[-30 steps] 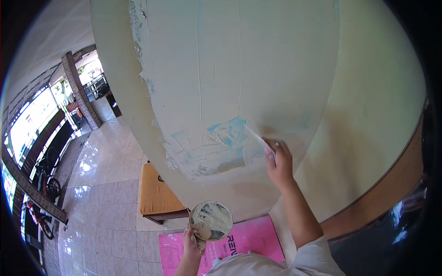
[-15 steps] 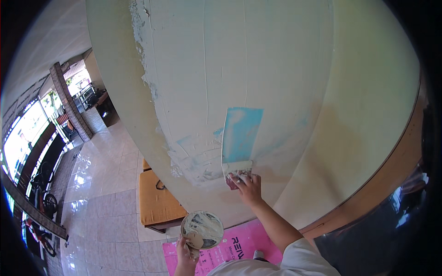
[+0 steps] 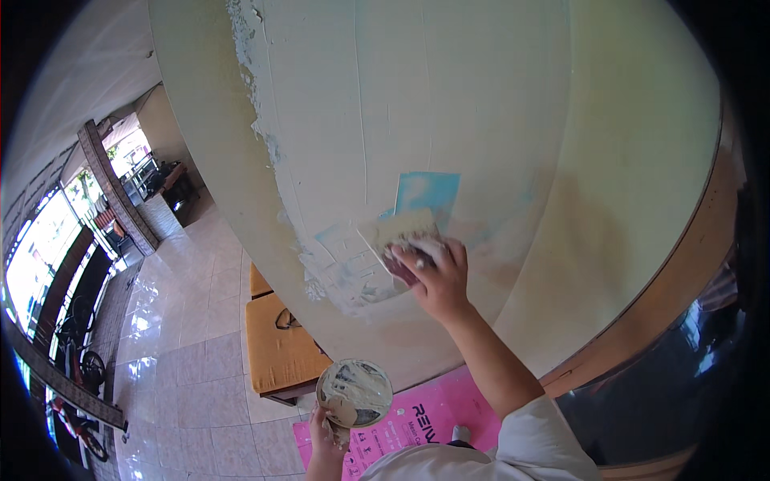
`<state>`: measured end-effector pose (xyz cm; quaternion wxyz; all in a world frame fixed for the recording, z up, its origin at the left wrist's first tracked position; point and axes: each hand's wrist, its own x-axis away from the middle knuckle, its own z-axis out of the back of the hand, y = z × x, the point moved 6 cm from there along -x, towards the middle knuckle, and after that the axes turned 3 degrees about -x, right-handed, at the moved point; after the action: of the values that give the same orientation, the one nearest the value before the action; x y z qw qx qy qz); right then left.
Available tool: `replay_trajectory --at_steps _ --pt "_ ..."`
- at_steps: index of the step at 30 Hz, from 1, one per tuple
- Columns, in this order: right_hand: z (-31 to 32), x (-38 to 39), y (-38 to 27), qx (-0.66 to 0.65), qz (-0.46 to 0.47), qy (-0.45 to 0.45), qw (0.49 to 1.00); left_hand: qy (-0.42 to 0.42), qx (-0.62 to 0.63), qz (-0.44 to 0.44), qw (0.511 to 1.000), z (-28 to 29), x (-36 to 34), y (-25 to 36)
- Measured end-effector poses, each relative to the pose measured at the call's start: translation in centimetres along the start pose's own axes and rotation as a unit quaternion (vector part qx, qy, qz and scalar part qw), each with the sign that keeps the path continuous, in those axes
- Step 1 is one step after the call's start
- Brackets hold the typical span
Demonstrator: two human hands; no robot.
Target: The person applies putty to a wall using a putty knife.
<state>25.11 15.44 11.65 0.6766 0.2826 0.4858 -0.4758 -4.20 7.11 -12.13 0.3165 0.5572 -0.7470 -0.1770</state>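
Note:
My right hand (image 3: 443,280) is closed around a wide putty knife (image 3: 377,230) with a dark red handle. Cream putty coats its blade, which lies tilted against the wall (image 3: 473,104). Above the blade, a bright blue patch (image 3: 429,191) shows through the pale coat. Low in front of me, my left hand (image 3: 322,433) grips a round tub (image 3: 388,383) by its near left side. Putty (image 3: 357,383) is smeared across the tub's inside. A beige rounded piece (image 3: 342,412) sits by my left fingers; I cannot tell what it is.
A pink printed sheet (image 3: 401,417) covers the floor below me. Left of the wall stands an orange-yellow padded bench (image 3: 277,361) on a tiled floor (image 3: 192,369). Motorcycles (image 3: 80,369) are at the far left. A wooden edge (image 3: 642,321) curves along the right, beside a dark glossy surface (image 3: 634,417).
My right hand has moved up with the putty knife, which has turned and covered the lower part of the blue patch. The tub has stayed in my left hand.

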Motion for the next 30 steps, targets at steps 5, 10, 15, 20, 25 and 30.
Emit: replay_trajectory --at_steps 5,10,15,20,25,30 --pt "-3.2 -0.8 -0.4 0.008 0.004 0.001 1.0 0.001 -0.001 -0.005 1.0 -0.3 0.1 -0.5" --pt "-5.5 7.4 0.5 0.006 -0.016 -0.04 0.999 0.047 0.029 0.002 0.998 -0.7 0.5 -0.3" --pt "-5.9 12.1 0.8 -0.012 -0.038 -0.134 0.99 0.059 0.055 0.006 0.997 -1.4 1.1 0.0" --pt "-5.8 14.7 1.4 -0.024 -0.054 -0.182 0.982 0.036 0.013 0.001 0.999 -1.9 0.9 0.2" --pt "-5.3 15.3 3.0 -0.118 -0.147 -0.161 0.969 0.03 0.004 0.015 0.999 -1.1 0.5 -0.2" --pt "-6.5 18.4 3.7 -0.525 -0.532 -0.048 0.662 -0.003 0.079 0.022 0.997 -0.7 0.5 -0.4"
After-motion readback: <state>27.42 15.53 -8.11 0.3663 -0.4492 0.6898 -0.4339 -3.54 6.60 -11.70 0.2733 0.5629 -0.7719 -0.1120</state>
